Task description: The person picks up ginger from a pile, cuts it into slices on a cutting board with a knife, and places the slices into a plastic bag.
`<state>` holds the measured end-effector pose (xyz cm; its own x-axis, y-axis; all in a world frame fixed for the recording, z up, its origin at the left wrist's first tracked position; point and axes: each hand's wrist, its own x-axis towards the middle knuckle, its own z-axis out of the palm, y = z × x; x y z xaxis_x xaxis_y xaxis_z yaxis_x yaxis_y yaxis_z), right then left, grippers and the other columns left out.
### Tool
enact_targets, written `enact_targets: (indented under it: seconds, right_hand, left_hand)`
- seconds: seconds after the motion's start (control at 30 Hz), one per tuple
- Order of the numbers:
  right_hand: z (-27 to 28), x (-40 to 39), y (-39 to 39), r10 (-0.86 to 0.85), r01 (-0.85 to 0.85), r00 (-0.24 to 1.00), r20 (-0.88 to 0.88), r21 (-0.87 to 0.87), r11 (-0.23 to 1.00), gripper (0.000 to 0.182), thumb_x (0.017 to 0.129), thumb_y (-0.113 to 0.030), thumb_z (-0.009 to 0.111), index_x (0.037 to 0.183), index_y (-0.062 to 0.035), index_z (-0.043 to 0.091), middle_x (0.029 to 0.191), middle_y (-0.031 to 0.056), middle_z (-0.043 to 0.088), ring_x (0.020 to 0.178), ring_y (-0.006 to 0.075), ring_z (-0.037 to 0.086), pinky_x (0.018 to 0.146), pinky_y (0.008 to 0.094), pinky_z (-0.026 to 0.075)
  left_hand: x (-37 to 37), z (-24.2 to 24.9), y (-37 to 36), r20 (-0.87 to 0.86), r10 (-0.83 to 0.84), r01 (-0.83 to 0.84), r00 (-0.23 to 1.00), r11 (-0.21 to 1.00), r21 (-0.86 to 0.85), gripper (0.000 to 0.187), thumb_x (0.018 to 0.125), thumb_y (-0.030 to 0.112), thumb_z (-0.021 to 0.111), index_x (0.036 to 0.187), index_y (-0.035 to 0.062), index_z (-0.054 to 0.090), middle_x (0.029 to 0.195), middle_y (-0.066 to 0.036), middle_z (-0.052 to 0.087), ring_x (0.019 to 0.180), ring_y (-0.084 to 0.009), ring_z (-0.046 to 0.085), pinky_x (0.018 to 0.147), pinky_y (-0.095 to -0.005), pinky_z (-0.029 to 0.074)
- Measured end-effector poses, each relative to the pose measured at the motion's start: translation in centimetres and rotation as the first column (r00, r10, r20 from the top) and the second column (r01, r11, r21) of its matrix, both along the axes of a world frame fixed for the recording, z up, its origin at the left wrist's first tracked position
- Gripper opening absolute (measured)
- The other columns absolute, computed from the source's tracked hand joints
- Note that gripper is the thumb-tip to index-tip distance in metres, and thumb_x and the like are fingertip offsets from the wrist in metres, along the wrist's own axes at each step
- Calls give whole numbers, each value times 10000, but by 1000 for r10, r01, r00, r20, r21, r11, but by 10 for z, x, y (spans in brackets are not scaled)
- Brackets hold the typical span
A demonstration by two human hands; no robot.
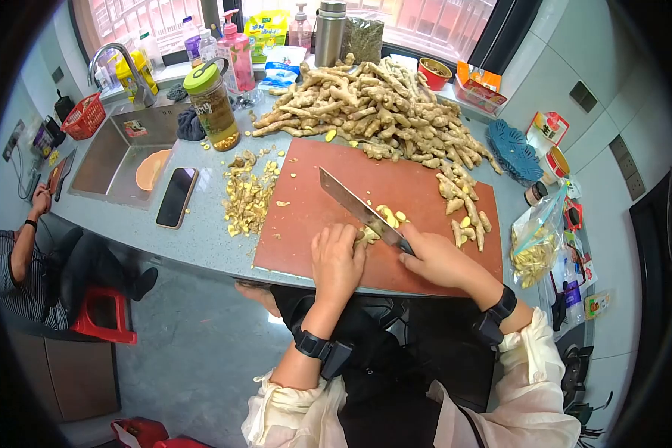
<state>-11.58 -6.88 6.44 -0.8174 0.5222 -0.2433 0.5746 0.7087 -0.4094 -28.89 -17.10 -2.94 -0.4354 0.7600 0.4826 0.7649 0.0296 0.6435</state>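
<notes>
My right hand [437, 257] is wrapped round the dark handle of a kitchen knife [351, 203]. The broad blade points up and left across the brown cutting board [313, 254]. Under the curled fingers of my left hand [337, 257] a piece of ginger [367, 236] is pressed to the board, right beside the blade. My fingers partly hide it. Cut yellow ginger slices [388, 216] lie just past the knife. Several whole ginger roots [459, 198] rest on the board's right side, below a large ginger heap [373, 101] at the back.
Ginger trimmings [248, 196] are piled left of the board, near a phone [177, 198]. A green-lidded bottle [213, 104] stands by the sink [101, 168]. On the right lie a bag of ginger slices [536, 246] and blue plates [514, 151]. Another person [30, 257] sits at far left.
</notes>
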Motion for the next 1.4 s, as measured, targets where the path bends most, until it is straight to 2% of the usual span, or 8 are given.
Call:
enact_targets:
  seconds: [0.2,0.4,0.7,1.1,1.17,1.3,1.37,1.4]
  right_hand:
    - [-10,2,5,-75,66,990,-116,-77,995,326,959,-232,625,1142,-24,453,1002,286,670,977,496,643,826,565,495]
    - [14,13,-4,-75,57,983,-168,-111,992,354,959,-232,634,1204,-33,472,1020,295,672,982,500,638,837,558,490]
    - [24,20,-11,-47,42,995,-87,-56,998,383,957,-222,637,1242,-23,475,1016,305,671,977,491,644,835,549,494]
    - [28,16,-9,-37,35,999,-40,-41,999,337,968,-220,621,1158,3,455,955,303,659,947,501,639,817,562,485]
    - [24,16,-7,-50,51,999,13,-32,998,368,963,-211,643,1225,-46,443,945,267,646,926,489,637,782,534,482]
    - [30,10,-6,-50,51,998,47,-39,998,366,965,-206,635,1225,-36,441,956,274,647,935,495,635,783,541,481]
    - [30,4,-6,-21,21,1000,17,-15,1000,311,969,-217,612,1114,3,447,936,285,669,918,499,645,796,572,492]
    - [28,1,-5,-21,22,1000,18,-17,1000,311,969,-217,612,1114,3,447,936,285,669,918,499,645,796,572,492]
  left_hand:
    - [0,0,0,-5,3,-3,1000,1000,-2,141,847,149,732,915,74,634,925,-93,609,950,-313,578,900,-442,417]
    - [-1,-3,2,6,11,-12,1000,999,48,146,834,134,741,901,64,632,905,-91,616,928,-312,584,859,-421,417]
    - [0,-2,2,13,19,-19,1000,998,52,148,838,135,747,902,61,635,909,-94,628,945,-316,596,882,-428,429]
    - [0,0,1,32,19,-20,999,999,32,136,840,135,742,896,63,641,908,-89,622,941,-307,592,886,-420,419]
    - [0,1,2,31,19,-20,999,999,33,132,842,134,739,894,63,641,906,-88,620,941,-305,591,885,-418,418]
    - [0,2,2,26,21,-22,999,999,30,128,845,132,734,894,62,639,898,-87,613,932,-301,587,881,-418,416]
    - [0,0,3,27,20,-20,999,1000,16,128,845,132,734,892,62,638,897,-87,612,928,-300,586,881,-418,415]
    - [0,-1,3,17,23,-24,1000,999,26,129,845,131,734,891,61,636,896,-87,611,925,-299,585,881,-418,415]
